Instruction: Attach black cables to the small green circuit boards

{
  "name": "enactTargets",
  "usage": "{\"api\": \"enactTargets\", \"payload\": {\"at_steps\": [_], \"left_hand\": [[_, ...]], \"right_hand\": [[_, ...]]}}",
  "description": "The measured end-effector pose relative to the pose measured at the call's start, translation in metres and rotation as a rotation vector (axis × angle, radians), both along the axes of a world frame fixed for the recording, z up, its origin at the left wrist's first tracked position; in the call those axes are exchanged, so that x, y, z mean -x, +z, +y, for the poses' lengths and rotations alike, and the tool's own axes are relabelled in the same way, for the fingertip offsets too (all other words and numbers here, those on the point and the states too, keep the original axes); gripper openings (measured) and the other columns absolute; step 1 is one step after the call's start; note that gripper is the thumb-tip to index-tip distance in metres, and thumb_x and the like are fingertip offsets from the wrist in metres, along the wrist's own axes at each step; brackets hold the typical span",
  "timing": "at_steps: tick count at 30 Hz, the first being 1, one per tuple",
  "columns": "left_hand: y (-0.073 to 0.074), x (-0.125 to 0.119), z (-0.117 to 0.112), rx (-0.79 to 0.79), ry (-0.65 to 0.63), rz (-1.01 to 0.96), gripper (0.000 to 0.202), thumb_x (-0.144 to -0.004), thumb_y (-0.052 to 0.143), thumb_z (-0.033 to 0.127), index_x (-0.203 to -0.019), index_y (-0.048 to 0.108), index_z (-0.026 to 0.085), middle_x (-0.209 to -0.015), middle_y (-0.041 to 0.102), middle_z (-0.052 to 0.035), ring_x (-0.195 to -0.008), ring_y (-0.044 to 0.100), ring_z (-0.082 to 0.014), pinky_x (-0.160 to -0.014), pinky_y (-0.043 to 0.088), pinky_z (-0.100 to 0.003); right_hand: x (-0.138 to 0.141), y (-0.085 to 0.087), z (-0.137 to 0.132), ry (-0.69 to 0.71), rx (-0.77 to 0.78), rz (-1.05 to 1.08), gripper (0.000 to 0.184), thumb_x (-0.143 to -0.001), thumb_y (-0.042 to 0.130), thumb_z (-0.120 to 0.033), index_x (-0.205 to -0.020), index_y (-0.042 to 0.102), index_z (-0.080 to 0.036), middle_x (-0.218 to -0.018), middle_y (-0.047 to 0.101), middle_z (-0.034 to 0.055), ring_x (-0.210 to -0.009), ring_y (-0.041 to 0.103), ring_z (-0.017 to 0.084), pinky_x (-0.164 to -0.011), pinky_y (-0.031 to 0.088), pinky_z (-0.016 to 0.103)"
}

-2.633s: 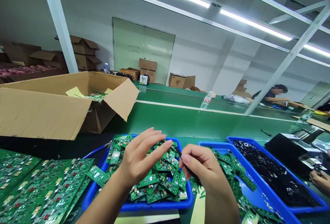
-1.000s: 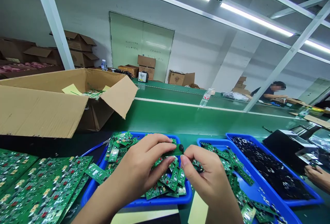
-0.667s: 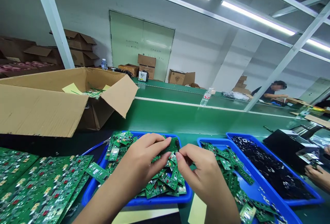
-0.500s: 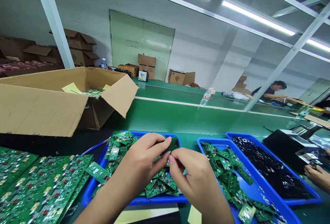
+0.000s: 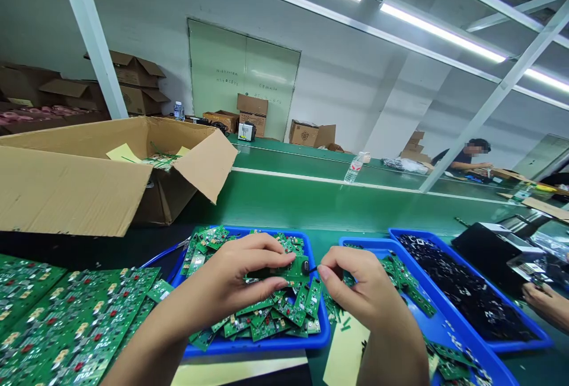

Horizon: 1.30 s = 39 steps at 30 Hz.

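Observation:
Above a blue tray (image 5: 267, 349) heaped with small green boards, my left hand (image 5: 251, 270) grips a small green circuit board (image 5: 297, 265) between thumb and fingers. A rounded black part (image 5: 305, 267) sits at the board's right end. Just to the right, my right hand (image 5: 360, 285) pinches a thin dark piece (image 5: 313, 269) between thumb and index finger. That piece points at the black part; whether the two are joined I cannot tell. Loose boards (image 5: 284, 309) lie under both hands.
Larger board panels (image 5: 66, 315) lie at left, below an open cardboard box (image 5: 66, 184). To the right are a second blue tray (image 5: 448, 315) with boards and a third tray with black parts (image 5: 466, 291). Another person's hand (image 5: 540, 297) is at the right edge.
My right hand has moved right, away from my left hand, with the thin dark piece in its pinch. The board's end with the black part now shows more plainly.

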<state>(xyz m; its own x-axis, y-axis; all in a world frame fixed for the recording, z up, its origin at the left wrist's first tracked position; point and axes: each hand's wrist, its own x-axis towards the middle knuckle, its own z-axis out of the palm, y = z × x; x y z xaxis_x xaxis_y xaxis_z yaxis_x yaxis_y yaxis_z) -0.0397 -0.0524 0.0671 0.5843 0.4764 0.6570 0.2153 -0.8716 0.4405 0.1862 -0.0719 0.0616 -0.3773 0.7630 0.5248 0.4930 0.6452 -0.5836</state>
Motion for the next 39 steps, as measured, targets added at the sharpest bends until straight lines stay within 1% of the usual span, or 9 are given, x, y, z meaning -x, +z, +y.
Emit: {"api": "enactTargets", "payload": {"at_steps": [5,9,14,17,19,22,29,33,39], "left_hand": [[0.003,0.000,0.003,0.170,-0.154,0.038,0.021,-0.087,0.062,0.017,-0.107,0.070,0.019,-0.091,0.069,-0.0047,-0.079,0.066,-0.0119,-0.071,0.054,-0.018],[0.002,0.001,0.007,0.300,-0.129,-0.055,0.019,-0.087,0.060,0.018,-0.103,0.071,0.017,-0.093,0.071,-0.0064,-0.083,0.067,-0.0142,-0.075,0.054,-0.021],[0.002,0.007,0.008,0.337,-0.135,-0.100,0.018,-0.086,0.058,0.014,-0.098,0.072,0.019,-0.089,0.073,-0.0046,-0.083,0.067,-0.0144,-0.076,0.053,-0.021],[0.004,0.009,0.006,0.373,-0.092,-0.138,0.020,-0.087,0.056,0.016,-0.097,0.072,0.020,-0.089,0.074,-0.0041,-0.083,0.067,-0.0144,-0.075,0.053,-0.020],[0.004,0.008,0.005,0.447,-0.050,-0.149,0.019,-0.088,0.055,0.020,-0.096,0.072,0.019,-0.087,0.073,-0.0043,-0.080,0.067,-0.0144,-0.072,0.053,-0.020],[0.003,0.004,0.004,0.593,0.024,-0.168,0.024,-0.090,0.053,0.032,-0.089,0.071,0.015,-0.076,0.068,-0.0037,-0.065,0.060,-0.0122,-0.060,0.049,-0.020],[-0.005,-0.009,0.006,0.849,-0.026,-0.298,0.041,-0.084,0.057,0.053,-0.087,0.063,0.013,-0.066,0.056,0.0008,-0.051,0.045,-0.0071,-0.045,0.037,-0.016],[-0.008,-0.012,0.003,0.702,0.037,-0.319,0.030,-0.075,0.074,0.030,-0.097,0.058,0.019,-0.076,0.056,0.0029,-0.058,0.049,-0.0069,-0.050,0.041,-0.015],[-0.010,-0.009,0.008,0.156,0.106,-0.287,0.021,-0.082,0.066,0.014,-0.100,0.069,0.024,-0.094,0.063,-0.0020,-0.090,0.061,-0.0132,-0.077,0.051,-0.021]], "right_hand": [[-0.002,-0.002,0.006,0.042,0.003,0.026,0.021,-0.087,0.051,-0.023,-0.066,0.055,-0.018,-0.058,0.057,-0.0013,-0.052,0.050,0.010,-0.051,0.039,0.022],[0.001,-0.004,0.007,0.005,-0.034,0.172,0.021,-0.090,0.054,-0.037,-0.093,0.065,-0.019,-0.086,0.069,0.0060,-0.076,0.064,0.017,-0.070,0.052,0.028],[0.003,-0.008,0.005,-0.083,-0.028,0.339,0.075,-0.084,0.061,-0.052,-0.146,0.027,-0.027,-0.140,0.048,0.0140,-0.114,0.058,0.025,-0.096,0.048,0.043],[0.003,-0.007,0.003,0.041,0.034,0.380,0.052,-0.085,0.063,-0.049,-0.130,0.054,-0.025,-0.124,0.061,0.0115,-0.109,0.061,0.024,-0.095,0.049,0.041],[0.005,-0.008,0.003,0.170,0.161,0.434,0.031,-0.085,0.064,-0.043,-0.109,0.068,-0.023,-0.099,0.071,0.0079,-0.089,0.067,0.019,-0.080,0.055,0.033],[0.013,-0.010,0.005,0.293,0.379,0.633,0.025,-0.086,0.065,-0.034,-0.108,0.069,-0.023,-0.079,0.072,0.0030,-0.065,0.068,0.012,-0.062,0.056,0.023],[0.028,-0.012,0.020,0.482,0.631,0.921,0.033,-0.078,0.072,-0.045,-0.096,0.072,-0.016,-0.070,0.073,0.0057,-0.060,0.070,0.013,-0.047,0.055,0.016],[0.030,-0.008,0.017,0.429,0.612,1.006,0.028,-0.076,0.075,-0.039,-0.093,0.073,-0.017,-0.069,0.074,0.0055,-0.062,0.071,0.014,-0.050,0.058,0.018],[0.032,-0.006,0.014,0.426,0.606,1.058,0.019,-0.078,0.074,-0.032,-0.091,0.075,-0.019,-0.077,0.076,0.0067,-0.071,0.073,0.016,-0.057,0.059,0.019]]}}
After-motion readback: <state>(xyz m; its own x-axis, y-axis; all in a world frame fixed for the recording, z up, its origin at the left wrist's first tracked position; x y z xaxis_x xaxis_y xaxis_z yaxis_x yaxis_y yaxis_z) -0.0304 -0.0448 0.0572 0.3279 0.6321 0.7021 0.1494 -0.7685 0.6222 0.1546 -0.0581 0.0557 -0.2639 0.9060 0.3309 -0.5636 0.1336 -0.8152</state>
